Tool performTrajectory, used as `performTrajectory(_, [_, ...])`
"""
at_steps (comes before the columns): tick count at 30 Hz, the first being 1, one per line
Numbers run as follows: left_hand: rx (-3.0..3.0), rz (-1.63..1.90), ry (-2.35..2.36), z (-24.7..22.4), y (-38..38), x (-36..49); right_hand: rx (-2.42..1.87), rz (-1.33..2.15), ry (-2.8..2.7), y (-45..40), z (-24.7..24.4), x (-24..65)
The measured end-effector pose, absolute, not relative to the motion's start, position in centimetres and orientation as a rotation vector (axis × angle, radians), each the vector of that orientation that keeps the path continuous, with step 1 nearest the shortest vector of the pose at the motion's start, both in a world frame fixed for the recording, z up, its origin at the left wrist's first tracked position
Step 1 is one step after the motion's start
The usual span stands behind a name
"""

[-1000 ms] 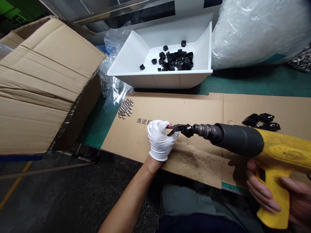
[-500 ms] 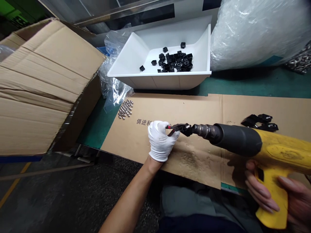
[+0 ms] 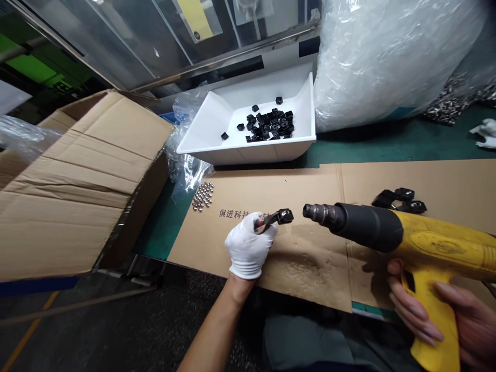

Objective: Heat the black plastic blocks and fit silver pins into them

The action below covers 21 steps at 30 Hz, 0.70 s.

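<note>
In a white glove, my left hand is closed round a pair of pliers, only partly visible, with a bit of red on the handle. At the jaws sits a small black block with a shiny spot on its face. My bare right hand grips the handle of a yellow heat gun. Its dark stepped metal nozzle points left at the block, with a short gap between them. Behind the gun's barrel lie several black parts on the cardboard sheet.
Several small metal pieces are grouped at the cardboard's left. Behind stands a white tub with loose black blocks. A big carton is on the left, a bulky clear plastic bag at the back right. A white glove lies far right.
The block in the pliers has moved left, away from the nozzle, and the gap has widened. My right hand still holds the heat gun. The camera view has tilted up.
</note>
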<state>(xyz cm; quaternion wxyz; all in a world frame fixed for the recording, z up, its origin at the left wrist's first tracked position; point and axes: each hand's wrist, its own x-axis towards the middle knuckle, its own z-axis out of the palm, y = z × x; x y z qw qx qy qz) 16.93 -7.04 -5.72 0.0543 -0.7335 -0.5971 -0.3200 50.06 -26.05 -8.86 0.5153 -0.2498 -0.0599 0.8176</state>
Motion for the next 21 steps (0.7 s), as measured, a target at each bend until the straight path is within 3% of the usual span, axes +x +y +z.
performTrajectory(11, [-2.649, -0.792, -2.024, -1.8, -8.6, 16.4, -0.533, 2.002, -0.146, -26.2, -9.7, 50.3])
performTrajectory(21, [-2.847, -0.844, -2.134, -2.2, -8.0, 16.0, -0.735, 1.985, -0.048, -26.1, -7.2, 49.6])
